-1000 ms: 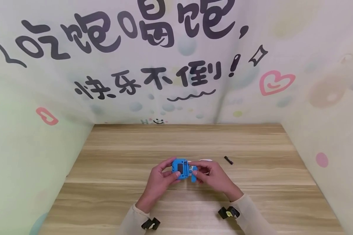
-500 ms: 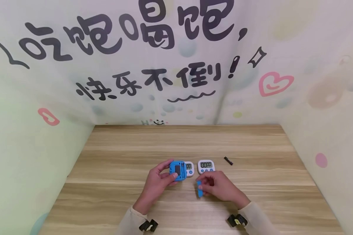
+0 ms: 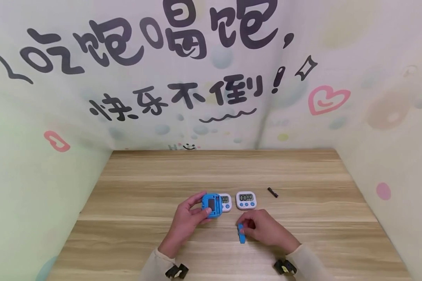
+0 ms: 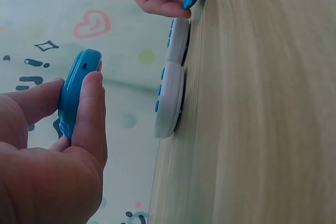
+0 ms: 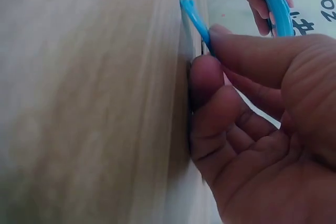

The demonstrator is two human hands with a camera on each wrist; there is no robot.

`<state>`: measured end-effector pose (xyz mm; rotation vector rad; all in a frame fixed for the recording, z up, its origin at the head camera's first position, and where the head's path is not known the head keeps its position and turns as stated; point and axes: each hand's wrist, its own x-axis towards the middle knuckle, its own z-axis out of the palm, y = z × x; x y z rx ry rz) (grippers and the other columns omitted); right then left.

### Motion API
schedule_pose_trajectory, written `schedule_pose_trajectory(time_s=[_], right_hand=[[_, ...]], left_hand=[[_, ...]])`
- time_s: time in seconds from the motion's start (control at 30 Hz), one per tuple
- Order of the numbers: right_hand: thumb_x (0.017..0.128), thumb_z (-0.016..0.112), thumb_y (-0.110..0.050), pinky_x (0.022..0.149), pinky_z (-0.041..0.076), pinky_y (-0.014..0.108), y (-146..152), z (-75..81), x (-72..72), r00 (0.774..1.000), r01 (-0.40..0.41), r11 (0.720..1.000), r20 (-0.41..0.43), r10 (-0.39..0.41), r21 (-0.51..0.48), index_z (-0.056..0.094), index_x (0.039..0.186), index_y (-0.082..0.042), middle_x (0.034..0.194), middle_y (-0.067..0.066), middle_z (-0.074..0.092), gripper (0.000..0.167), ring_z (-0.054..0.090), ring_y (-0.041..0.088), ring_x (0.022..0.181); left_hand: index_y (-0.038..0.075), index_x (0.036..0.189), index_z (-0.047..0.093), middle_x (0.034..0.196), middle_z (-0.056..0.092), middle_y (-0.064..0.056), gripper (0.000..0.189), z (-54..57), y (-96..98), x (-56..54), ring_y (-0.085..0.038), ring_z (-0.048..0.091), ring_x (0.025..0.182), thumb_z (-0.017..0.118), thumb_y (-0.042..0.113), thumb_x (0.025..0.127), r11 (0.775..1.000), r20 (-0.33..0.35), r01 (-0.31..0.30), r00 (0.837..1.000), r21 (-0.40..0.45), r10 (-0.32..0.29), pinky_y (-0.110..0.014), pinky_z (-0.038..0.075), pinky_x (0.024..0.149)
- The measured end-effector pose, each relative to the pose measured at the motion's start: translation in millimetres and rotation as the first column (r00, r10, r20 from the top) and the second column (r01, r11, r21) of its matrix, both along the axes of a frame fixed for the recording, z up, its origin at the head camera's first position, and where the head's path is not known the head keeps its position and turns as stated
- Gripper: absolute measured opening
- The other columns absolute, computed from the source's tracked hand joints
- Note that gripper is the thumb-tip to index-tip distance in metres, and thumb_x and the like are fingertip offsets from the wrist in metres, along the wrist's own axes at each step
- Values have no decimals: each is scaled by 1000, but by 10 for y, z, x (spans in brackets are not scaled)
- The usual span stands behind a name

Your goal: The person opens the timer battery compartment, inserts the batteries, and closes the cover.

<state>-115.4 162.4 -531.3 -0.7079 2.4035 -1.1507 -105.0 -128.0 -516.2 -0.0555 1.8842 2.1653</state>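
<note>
My left hand holds a blue digital timer up off the table, thumb on its back. That back faces the head camera, showing a dark rectangle and an uncovered compartment along the right side. In the left wrist view the timer is edge-on between thumb and fingers. Between thumb and fingertips, my right hand pinches a narrow blue battery cover low at the tabletop. From the right wrist view, whether the cover touches the wood is hard to tell.
Beyond my hands lie two white timers with blue buttons: the right one reads 00 00, the left one is partly hidden behind the blue timer. A small black stick-like item lies farther right. Printed walls enclose the wooden table.
My right hand has drawn the battery cover away from the blue timer, toward me and slightly right, uncovering the white timers. The left hand with the blue timer has shifted slightly left and nearer.
</note>
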Motion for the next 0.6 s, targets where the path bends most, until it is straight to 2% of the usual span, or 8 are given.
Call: schedule_pose_trajectory(time_s=[0.23, 0.6], right_hand=[[95, 79, -13, 62, 52, 20, -31, 45, 6, 999, -14, 998, -29, 16, 69, 79, 105, -14, 80, -12, 64, 10, 55, 2, 72], [93, 83, -15, 63, 52, 19, -47, 55, 8, 995, -35, 995, -89, 43, 93, 78, 99, -16, 80, -14, 63, 8, 54, 1, 72]], left_hand=[[5, 155, 51, 145, 52, -24, 65, 6, -13, 0, -21, 75, 107, 78, 7, 96, 1000, -3, 2, 1000, 11, -2, -39, 67, 87], [3, 155, 50, 144, 52, -24, 65, 40, -22, 13, -22, 75, 106, 78, 6, 96, 1000, -1, 5, 1000, 24, -5, -37, 68, 86]])
